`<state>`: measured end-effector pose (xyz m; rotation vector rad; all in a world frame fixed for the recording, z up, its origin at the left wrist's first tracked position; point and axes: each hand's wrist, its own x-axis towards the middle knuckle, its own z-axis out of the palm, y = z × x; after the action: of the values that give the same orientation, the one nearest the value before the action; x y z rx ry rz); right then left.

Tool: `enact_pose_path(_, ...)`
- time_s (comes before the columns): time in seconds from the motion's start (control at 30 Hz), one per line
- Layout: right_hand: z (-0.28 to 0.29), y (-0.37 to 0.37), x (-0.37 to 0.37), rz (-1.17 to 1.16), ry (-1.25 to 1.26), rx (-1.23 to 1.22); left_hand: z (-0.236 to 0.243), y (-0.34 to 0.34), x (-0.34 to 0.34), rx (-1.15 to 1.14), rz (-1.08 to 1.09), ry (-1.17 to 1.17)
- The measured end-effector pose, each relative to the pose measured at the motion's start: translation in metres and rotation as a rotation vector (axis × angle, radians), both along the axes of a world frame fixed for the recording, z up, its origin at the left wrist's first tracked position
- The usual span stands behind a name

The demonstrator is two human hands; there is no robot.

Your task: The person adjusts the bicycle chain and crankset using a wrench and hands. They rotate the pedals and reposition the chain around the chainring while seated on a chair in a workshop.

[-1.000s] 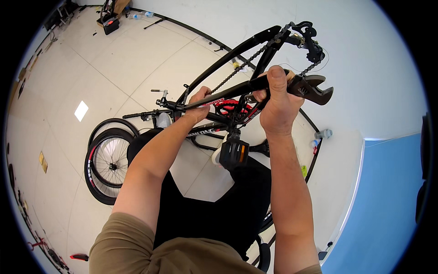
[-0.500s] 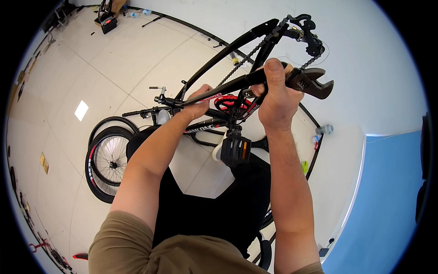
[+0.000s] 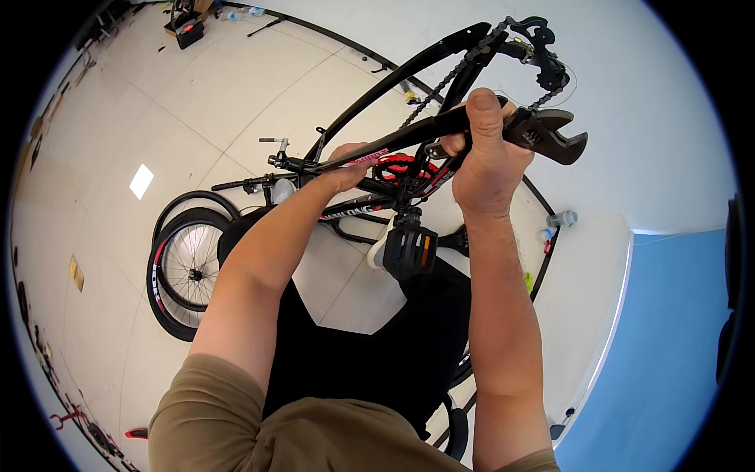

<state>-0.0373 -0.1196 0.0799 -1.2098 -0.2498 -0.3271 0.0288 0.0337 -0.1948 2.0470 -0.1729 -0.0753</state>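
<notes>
A black bicycle frame [image 3: 401,147] tilts up in front of me, its rear end toward the wall. My left hand [image 3: 346,175] is closed around a frame tube beside the red chainring [image 3: 391,167]. Higher up and to the right, my right hand [image 3: 491,169] is closed on a dark adjustable wrench [image 3: 550,135], thumb raised and the open jaws pointing right. A frame tube runs into the same fist; whether the fingers wrap it too is partly hidden. The chain [image 3: 448,77] hangs along the rear stays to the derailleur [image 3: 544,59]. A black pedal [image 3: 410,248] hangs below the chainring.
Loose wheels [image 3: 194,275] lie on the tiled floor at left. A dark toolbox [image 3: 189,33] stands at the far left. Clear plastic bottles [image 3: 562,219] lie by the wall at right. A blue panel [image 3: 668,338] covers the lower right wall.
The frame, both hands and the wrench have shifted slightly to the right. Both grips look the same.
</notes>
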Motion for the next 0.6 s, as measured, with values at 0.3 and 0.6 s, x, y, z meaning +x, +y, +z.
enact_pose_path(0.3,-0.001,-0.003,-0.001,0.015,0.024,0.022,0.04,-0.003,-0.018,0.027,0.073,0.099)
enact_pose_path(0.6,-0.001,-0.001,0.0,0.02,0.005,0.033,0.022,-0.006,-0.009,0.139,0.071,0.04)
